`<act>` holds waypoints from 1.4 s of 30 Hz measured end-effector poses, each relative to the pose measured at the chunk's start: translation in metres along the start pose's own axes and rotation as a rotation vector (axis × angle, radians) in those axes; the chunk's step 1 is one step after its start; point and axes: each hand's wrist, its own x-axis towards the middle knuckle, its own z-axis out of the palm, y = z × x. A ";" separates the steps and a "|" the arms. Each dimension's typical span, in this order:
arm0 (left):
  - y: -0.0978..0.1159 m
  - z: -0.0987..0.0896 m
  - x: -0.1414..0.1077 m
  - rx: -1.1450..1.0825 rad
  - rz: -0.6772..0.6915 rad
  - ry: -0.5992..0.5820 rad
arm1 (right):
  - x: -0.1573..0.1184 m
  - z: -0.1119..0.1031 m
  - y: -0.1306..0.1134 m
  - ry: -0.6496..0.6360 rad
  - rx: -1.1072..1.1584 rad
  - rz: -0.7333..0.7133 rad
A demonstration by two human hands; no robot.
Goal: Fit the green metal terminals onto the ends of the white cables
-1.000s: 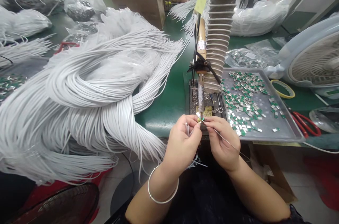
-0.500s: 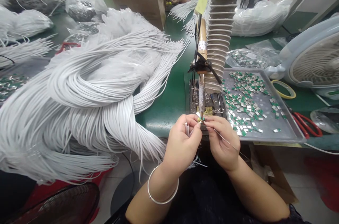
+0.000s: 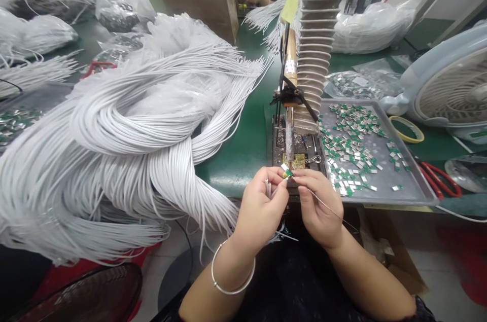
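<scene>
I see smooth white cables (image 3: 125, 139) heaped in glossy loops on the green table (image 3: 224, 170); a ribbed hose (image 3: 316, 48) hangs beside the iron (image 3: 289, 139), whose rounded wooden handle tapers to a slim metal shaft pointing down; a flat grey metal tray (image 3: 413, 187) bears scattered green-and-silver pieces (image 3: 353, 154). I have the left hand (image 3: 262, 205) narrowed to a pinch on a little green board (image 3: 288, 173), white cable ends (image 3: 268, 188) tucked among its fingers; the right hand (image 3: 320, 208) pinches a thin wire (image 3: 326, 203); the board sits at the left fingertips, just below the iron; whether they touch, I cannot tell.
</scene>
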 end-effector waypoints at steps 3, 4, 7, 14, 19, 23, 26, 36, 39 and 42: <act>-0.008 -0.001 -0.001 0.022 0.036 -0.003 | -0.004 -0.003 0.001 -0.033 0.001 0.014; -0.011 -0.001 -0.002 0.022 0.053 -0.012 | -0.005 -0.004 0.000 -0.040 -0.006 0.019; -0.019 -0.001 -0.006 -0.009 0.050 -0.070 | -0.009 -0.010 -0.001 -0.052 -0.032 0.028; -0.026 -0.003 -0.016 0.073 0.058 -0.087 | -0.014 -0.031 -0.003 0.030 -0.162 0.062; -0.029 -0.007 -0.018 0.022 -0.034 -0.085 | -0.003 -0.050 0.010 0.071 -0.385 0.183; -0.032 -0.007 -0.016 -0.157 -0.140 -0.161 | 0.007 -0.070 0.026 -0.062 -0.588 0.310; -0.033 -0.005 -0.014 -0.234 -0.155 -0.164 | 0.009 -0.080 0.033 -0.170 -0.626 0.427; -0.038 -0.003 -0.013 -0.272 -0.166 -0.126 | 0.009 -0.079 0.032 -0.279 -0.757 0.463; -0.039 -0.003 -0.013 -0.282 -0.154 -0.129 | 0.009 -0.076 0.033 -0.276 -0.764 0.435; -0.040 -0.003 -0.013 -0.298 -0.140 -0.136 | 0.009 -0.073 0.034 -0.282 -0.762 0.446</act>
